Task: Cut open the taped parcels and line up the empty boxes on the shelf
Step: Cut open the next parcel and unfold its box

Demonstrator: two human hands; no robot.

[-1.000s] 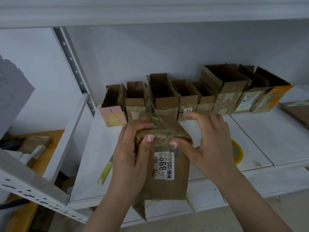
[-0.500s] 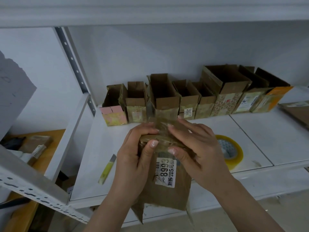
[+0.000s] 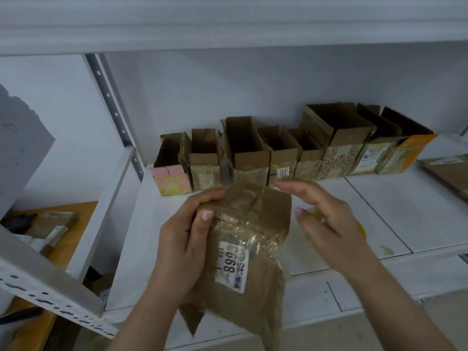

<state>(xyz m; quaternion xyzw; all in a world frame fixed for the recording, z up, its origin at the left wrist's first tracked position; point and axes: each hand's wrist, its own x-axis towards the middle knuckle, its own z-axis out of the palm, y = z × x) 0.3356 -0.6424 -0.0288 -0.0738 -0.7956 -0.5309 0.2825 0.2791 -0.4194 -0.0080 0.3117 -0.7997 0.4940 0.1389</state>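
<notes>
A brown taped cardboard parcel [image 3: 249, 247] with a white printed label is held up in front of the white shelf [image 3: 395, 206]. My left hand [image 3: 187, 239] grips its upper left corner, thumb on the front face. My right hand [image 3: 326, 219] hovers just right of the parcel, fingers loosely spread and holding nothing. A row of several opened empty boxes [image 3: 291, 150] stands along the back of the shelf. The parcel's top looks taped over.
A yellow tape roll [image 3: 361, 230] lies on the shelf, mostly hidden behind my right hand. A flat brown parcel [image 3: 448, 171] sits at the far right. A metal upright [image 3: 111, 110] and a lower wooden surface with clutter [image 3: 50, 229] are on the left.
My right hand has come off the parcel's top and moved to the right. The parcel has tilted and turned slightly in my left hand. The small yellow cutter on the shelf is now hidden.
</notes>
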